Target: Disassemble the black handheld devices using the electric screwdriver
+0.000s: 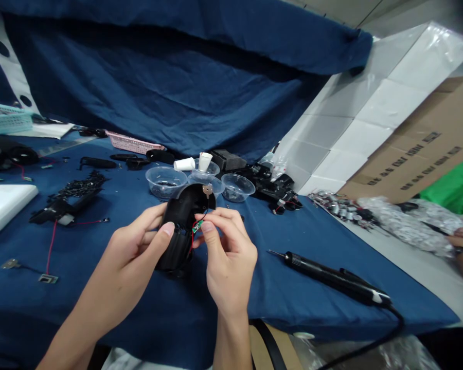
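Note:
My left hand grips a black plastic housing from its left side, thumb across the front. Between the thumb and fingers of my right hand is a small green circuit board, held at the housing's right side. A red wire runs down from the board, and a dark wire leads up to a small metal plate by the housing's rounded top. The fingers behind the housing are partly hidden. To the right of my hands lies a black electric screwdriver with a cord.
Clear plastic bowls and white paper cups stand behind the housing. A second black part with wires and a pile of screws lie left. Black parts and small motors are at right, near white boxes.

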Demonstrator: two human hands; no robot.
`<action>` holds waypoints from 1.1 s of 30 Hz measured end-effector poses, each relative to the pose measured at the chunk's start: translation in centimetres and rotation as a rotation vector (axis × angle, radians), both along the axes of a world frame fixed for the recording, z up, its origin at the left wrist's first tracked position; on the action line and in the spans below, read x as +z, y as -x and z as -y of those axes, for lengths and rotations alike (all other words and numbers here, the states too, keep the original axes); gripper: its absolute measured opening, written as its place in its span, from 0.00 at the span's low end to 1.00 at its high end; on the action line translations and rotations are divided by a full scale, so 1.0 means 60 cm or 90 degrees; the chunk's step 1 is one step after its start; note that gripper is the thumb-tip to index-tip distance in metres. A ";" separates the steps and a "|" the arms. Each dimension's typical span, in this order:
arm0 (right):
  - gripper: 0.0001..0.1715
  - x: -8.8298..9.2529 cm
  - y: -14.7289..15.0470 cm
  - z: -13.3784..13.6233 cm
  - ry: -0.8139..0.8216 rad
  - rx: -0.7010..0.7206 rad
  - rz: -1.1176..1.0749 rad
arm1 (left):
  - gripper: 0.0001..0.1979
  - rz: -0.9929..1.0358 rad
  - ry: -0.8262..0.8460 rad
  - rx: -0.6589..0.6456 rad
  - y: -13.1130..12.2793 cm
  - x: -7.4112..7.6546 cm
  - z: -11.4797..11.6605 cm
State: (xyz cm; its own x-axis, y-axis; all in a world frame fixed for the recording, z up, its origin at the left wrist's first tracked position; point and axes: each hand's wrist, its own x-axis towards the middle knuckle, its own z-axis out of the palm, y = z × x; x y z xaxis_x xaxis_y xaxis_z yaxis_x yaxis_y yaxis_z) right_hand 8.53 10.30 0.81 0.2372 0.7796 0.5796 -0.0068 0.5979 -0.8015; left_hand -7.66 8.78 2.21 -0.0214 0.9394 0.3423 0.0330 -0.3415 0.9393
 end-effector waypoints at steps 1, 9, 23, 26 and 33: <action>0.09 -0.001 0.000 0.000 -0.001 0.001 -0.002 | 0.26 0.000 0.002 0.000 0.000 0.000 0.000; 0.11 -0.003 -0.021 0.013 -0.042 0.019 0.131 | 0.31 0.043 -0.010 0.184 -0.020 -0.016 -0.018; 0.23 -0.011 -0.028 0.003 -0.294 -0.071 0.258 | 0.36 0.091 0.021 0.025 -0.051 -0.024 -0.012; 0.22 -0.012 -0.029 0.005 -0.226 -0.040 0.228 | 0.31 0.033 -0.042 0.064 -0.050 -0.023 -0.016; 0.18 -0.007 -0.034 0.013 -0.110 0.130 0.154 | 0.30 -0.072 -0.046 0.105 -0.039 -0.025 -0.025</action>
State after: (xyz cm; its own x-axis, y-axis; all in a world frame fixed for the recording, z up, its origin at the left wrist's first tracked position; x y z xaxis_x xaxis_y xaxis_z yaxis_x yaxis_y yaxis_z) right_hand 10.55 9.53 0.40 -0.0739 0.6823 0.7273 0.0374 0.7307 -0.6817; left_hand -5.30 10.26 0.69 -0.1303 0.8992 0.4178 0.1980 -0.3893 0.8996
